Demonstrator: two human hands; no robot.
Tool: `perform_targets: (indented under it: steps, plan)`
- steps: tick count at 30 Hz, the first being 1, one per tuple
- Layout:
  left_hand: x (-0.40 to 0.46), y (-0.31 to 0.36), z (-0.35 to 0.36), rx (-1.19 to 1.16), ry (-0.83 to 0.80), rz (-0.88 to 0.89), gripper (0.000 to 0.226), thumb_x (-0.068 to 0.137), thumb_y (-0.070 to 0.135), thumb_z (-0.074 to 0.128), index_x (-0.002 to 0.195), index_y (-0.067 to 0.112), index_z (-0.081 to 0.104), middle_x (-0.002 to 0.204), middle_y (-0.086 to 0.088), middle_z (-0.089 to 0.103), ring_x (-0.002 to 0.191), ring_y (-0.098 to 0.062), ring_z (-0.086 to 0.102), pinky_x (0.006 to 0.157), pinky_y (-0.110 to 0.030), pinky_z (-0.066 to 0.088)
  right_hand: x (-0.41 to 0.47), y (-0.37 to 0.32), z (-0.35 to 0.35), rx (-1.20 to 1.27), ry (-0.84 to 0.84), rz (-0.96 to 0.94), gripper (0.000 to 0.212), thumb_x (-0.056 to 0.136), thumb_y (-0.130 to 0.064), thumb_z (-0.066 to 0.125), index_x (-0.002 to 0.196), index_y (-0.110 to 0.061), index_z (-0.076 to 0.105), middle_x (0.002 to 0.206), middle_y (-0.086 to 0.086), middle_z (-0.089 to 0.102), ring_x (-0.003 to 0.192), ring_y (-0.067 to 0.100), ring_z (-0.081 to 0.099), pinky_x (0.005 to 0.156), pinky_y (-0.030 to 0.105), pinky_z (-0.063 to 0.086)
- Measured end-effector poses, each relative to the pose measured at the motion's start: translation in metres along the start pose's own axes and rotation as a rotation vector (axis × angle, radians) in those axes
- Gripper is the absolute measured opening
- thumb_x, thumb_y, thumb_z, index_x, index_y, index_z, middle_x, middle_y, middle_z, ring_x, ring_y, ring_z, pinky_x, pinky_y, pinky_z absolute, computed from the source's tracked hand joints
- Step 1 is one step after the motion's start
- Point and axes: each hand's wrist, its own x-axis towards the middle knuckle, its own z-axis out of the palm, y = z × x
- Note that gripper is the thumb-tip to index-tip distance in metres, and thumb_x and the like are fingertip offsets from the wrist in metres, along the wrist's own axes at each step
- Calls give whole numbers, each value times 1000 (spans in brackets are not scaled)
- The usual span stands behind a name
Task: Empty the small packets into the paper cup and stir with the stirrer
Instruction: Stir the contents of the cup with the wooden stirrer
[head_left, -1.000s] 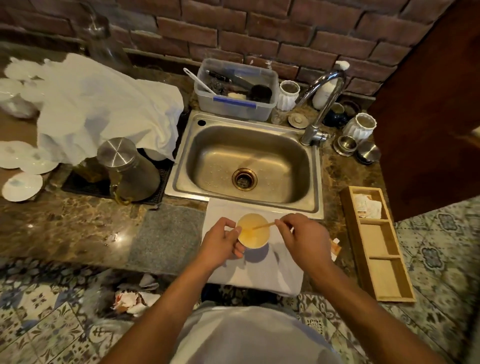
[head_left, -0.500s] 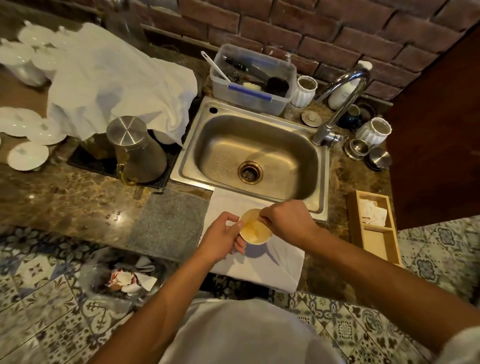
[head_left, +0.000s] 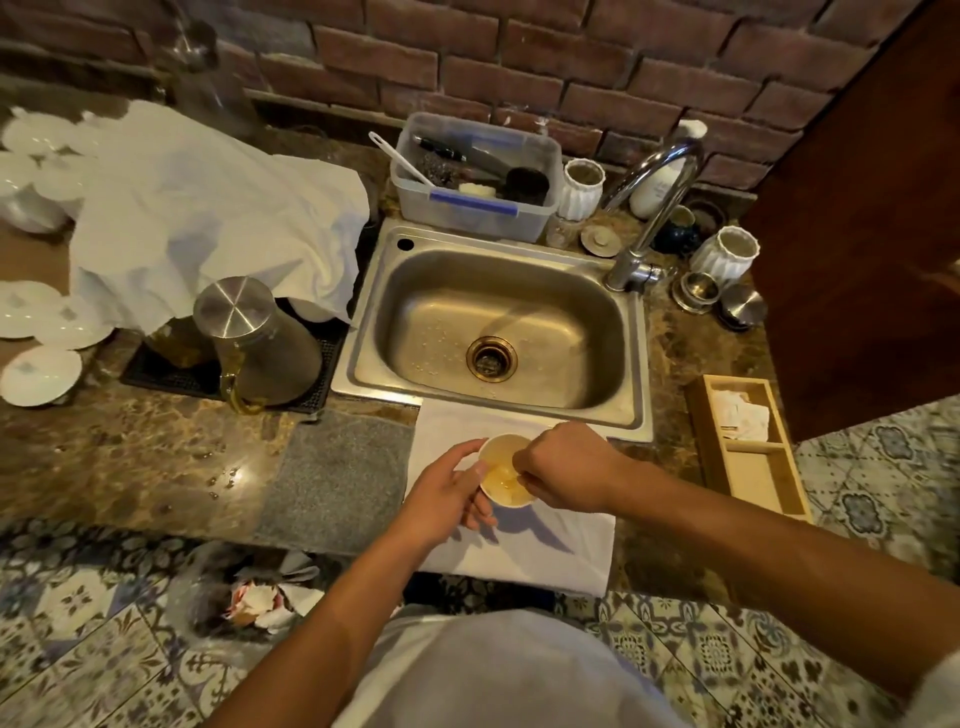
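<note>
A small paper cup (head_left: 500, 466) with pale yellow liquid stands on a white cloth (head_left: 540, 551) at the counter's front edge, just below the sink. My left hand (head_left: 448, 493) grips the cup's left side with thumb and fingers curled round it. My right hand (head_left: 563, 465) hovers over the cup's right rim, fingers pinched together on the stirrer, which is almost wholly hidden by the hand. Small white packets (head_left: 743, 415) lie in the top compartment of a wooden tray (head_left: 748, 462) at the right.
A steel sink (head_left: 493, 327) with a tap (head_left: 654, 208) lies behind the cup. A steel jug (head_left: 254, 338) stands on a black mat at the left, beside a white cloth heap (head_left: 208, 218) and plates (head_left: 36, 364). Torn wrappers fill a bin (head_left: 260, 603) on the floor.
My right hand has moved left over the cup's rim, hiding the stirrer that stuck out a second ago. The left hand keeps its hold on the cup. The camera has tilted slightly.
</note>
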Motion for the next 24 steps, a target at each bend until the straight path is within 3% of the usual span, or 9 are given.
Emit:
perform_targets:
  steps: [4, 9, 12, 15, 21, 24]
  plan:
    - [0, -3, -3, 6, -16, -17, 31, 104, 30, 51, 134, 35, 55, 70, -15, 73, 78, -52, 69, 68, -49, 48, 3, -11, 13, 144, 94, 29, 26, 99, -39, 52, 97, -23, 73, 87, 3, 75, 74, 29, 66, 65, 37, 53]
    - [-3, 2, -2, -14, -22, -12, 25, 103, 31, 53, 127, 38, 57, 67, -13, 70, 67, -31, 71, 70, -48, 46, 7, -3, 19, 224, 200, 150, 29, 101, -43, 49, 100, -24, 71, 91, -1, 76, 76, 25, 67, 65, 35, 53]
    - [-3, 5, -1, -20, -22, -10, 23, 104, 26, 52, 120, 42, 57, 68, -15, 69, 66, -28, 70, 70, -46, 48, 1, 0, 20, 207, 199, 152, 28, 101, -41, 51, 98, -21, 70, 89, 2, 76, 76, 28, 67, 60, 31, 43]
    - [-2, 5, -2, -17, -27, -14, 26, 104, 26, 52, 127, 37, 55, 71, -17, 69, 70, -32, 70, 71, -45, 48, -4, 2, 23, 166, 164, 152, 29, 102, -41, 50, 99, -19, 68, 88, 6, 74, 75, 29, 66, 60, 30, 33]
    - [0, 4, -3, -13, -40, -6, 26, 104, 26, 51, 128, 35, 54, 70, -15, 70, 66, -25, 71, 67, -40, 51, -7, -3, 29, 288, 98, 223, 29, 98, -42, 53, 101, -21, 73, 89, 4, 74, 74, 21, 63, 65, 32, 49]
    - [0, 2, -4, -3, -45, -4, 28, 103, 27, 52, 130, 34, 54, 70, -14, 71, 67, -26, 71, 65, -38, 52, -1, -3, 31, 355, 134, 259, 26, 98, -42, 56, 98, -22, 74, 90, 2, 76, 76, 21, 65, 66, 32, 49]
